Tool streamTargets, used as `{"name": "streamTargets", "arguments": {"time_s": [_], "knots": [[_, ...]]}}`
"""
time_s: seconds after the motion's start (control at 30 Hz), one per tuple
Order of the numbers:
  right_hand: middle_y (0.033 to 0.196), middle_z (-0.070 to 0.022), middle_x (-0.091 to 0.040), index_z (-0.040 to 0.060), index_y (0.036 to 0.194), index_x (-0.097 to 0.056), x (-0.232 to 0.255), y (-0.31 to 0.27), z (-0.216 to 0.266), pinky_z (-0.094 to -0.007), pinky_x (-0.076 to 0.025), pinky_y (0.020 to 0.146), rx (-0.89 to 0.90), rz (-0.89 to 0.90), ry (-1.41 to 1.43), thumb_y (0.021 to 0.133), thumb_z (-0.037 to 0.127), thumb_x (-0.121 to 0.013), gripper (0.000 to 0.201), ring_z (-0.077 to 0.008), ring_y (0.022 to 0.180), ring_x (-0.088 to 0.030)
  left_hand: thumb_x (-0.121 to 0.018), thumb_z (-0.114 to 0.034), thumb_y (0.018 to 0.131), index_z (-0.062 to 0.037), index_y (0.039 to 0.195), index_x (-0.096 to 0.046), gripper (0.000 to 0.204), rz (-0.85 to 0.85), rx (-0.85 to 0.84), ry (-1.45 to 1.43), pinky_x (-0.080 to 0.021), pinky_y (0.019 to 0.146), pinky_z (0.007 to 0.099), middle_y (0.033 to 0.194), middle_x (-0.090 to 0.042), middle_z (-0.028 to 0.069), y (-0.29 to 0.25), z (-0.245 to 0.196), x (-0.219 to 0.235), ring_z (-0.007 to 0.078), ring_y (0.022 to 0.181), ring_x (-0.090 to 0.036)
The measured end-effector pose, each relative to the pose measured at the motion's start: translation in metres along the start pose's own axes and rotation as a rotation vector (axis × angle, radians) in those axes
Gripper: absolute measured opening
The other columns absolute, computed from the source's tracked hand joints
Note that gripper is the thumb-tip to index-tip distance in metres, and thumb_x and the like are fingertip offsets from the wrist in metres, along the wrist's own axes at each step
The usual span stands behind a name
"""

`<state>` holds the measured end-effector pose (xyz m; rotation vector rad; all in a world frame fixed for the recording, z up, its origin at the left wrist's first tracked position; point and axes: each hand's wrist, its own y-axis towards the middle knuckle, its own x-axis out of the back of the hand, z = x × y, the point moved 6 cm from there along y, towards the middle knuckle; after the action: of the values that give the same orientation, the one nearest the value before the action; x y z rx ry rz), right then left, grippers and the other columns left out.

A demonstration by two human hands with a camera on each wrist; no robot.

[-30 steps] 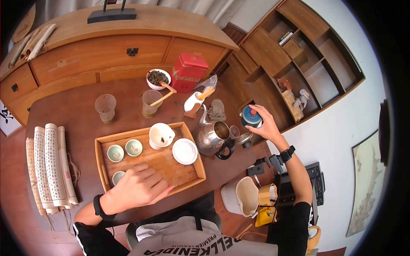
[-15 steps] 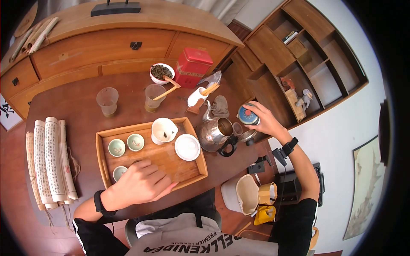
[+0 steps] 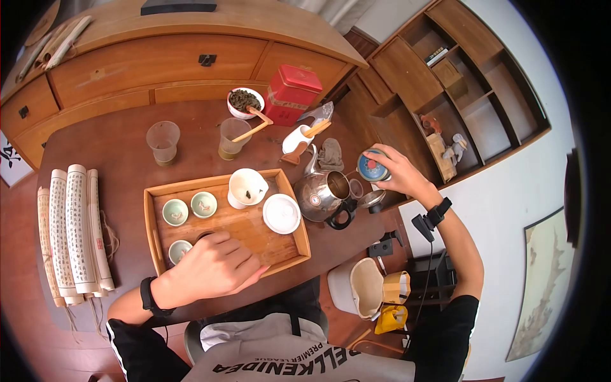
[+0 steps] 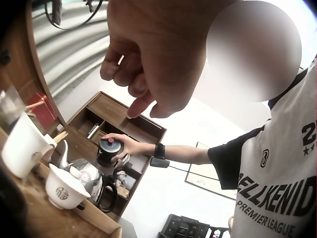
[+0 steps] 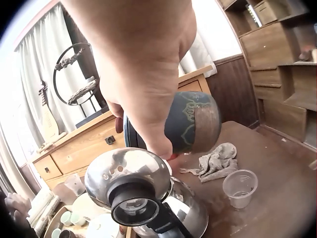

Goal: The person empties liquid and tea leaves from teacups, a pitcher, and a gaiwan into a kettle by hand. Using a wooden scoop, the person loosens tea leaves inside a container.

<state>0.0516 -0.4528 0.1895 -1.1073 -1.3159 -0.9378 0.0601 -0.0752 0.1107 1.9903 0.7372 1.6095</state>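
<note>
In the head view, my right hand (image 3: 402, 173) grips a dark blue jar (image 3: 372, 167) with a patterned lid and red knob, tilted in the air right of the steel kettle (image 3: 315, 198). The jar's patterned side (image 5: 184, 124) shows in the right wrist view, partly hidden by the hand. The kettle's black-knobbed lid (image 5: 126, 171) sits below that hand. My left hand (image 3: 213, 267), fingers loosely curled and holding nothing, hovers over the near edge of the wooden tray (image 3: 289, 258). Beside it sits a small green cup (image 3: 179, 249), partly covered by the hand.
On the tray stand two more green cups (image 3: 175, 212), a white pitcher (image 3: 245, 190) and a white lidded bowl (image 3: 281, 214). Behind are plastic cups (image 3: 163, 141), a bowl of tea leaves (image 3: 244, 102) and a red tin (image 3: 293, 95). Bamboo scrolls (image 3: 76, 229) lie left.
The head view has shifted slightly. My right hand has brought the jar a little closer to the kettle, its lid turned somewhat more toward the head camera. My left hand stays over the tray.
</note>
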Motion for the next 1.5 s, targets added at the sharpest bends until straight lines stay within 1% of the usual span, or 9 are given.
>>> {"name": "streamTargets", "arguments": {"time_s": [0.2,0.4,0.73,1.03,1.5], "knots": [[0.136,-0.0156,-0.047,0.0171,0.135,-0.05,-0.002,0.003,0.004,-0.0419,-0.044,0.105,0.021,0.059,-0.033,0.064,0.007,-0.082,0.079,-0.037,0.124,-0.049,-0.072,-0.021,0.082,-0.0115,0.068,-0.056,0.023,-0.02,-0.004,-0.002,-0.041,0.054,0.0276,0.059,-0.049,-0.0014,0.0,-0.002,0.001,0.0146,0.054,-0.052],[0.135,-0.0164,-0.048,0.017,0.136,-0.05,-0.003,0.005,0.007,-0.0422,-0.043,0.105,0.041,0.07,-0.048,0.064,0.007,-0.082,0.079,-0.0376,0.125,-0.048,-0.072,-0.021,0.082,-0.0117,0.069,-0.056,0.022,-0.017,-0.009,0.0,-0.041,0.054,0.0276,0.059,-0.049,-0.0017,-0.003,-0.002,0.001,0.0142,0.054,-0.053],[0.133,-0.0161,-0.049,0.0177,0.135,-0.051,-0.009,0.009,0.003,-0.0426,-0.045,0.103,0.056,0.089,-0.069,0.064,0.009,-0.081,0.078,-0.0382,0.123,-0.05,-0.071,-0.022,0.083,-0.0114,0.068,-0.053,0.026,-0.011,-0.022,0.014,-0.041,0.054,0.0273,0.058,-0.048,-0.0015,-0.003,-0.003,0.001,0.0133,0.054,-0.054],[0.131,-0.0155,-0.049,0.0177,0.133,-0.051,-0.008,0.011,0.007,-0.0425,-0.046,0.102,0.07,0.11,-0.096,0.064,0.009,-0.08,0.076,-0.038,0.122,-0.05,-0.071,-0.022,0.083,-0.0118,0.067,-0.053,0.026,-0.021,-0.029,0.024,-0.041,0.053,0.0272,0.058,-0.047,-0.0017,-0.003,-0.004,0.001,0.0129,0.053,-0.053],[0.129,-0.015,-0.049,0.0175,0.133,-0.051,-0.005,0.015,0.012,-0.0427,-0.046,0.101,0.104,0.137,-0.155,0.062,0.008,-0.082,0.078,-0.038,0.12,-0.051,-0.071,-0.022,0.083,-0.0118,0.068,-0.054,0.024,-0.025,-0.025,0.047,-0.041,0.053,0.027,0.058,-0.047,-0.0018,-0.002,-0.005,0.004,0.0129,0.053,-0.053]]}}
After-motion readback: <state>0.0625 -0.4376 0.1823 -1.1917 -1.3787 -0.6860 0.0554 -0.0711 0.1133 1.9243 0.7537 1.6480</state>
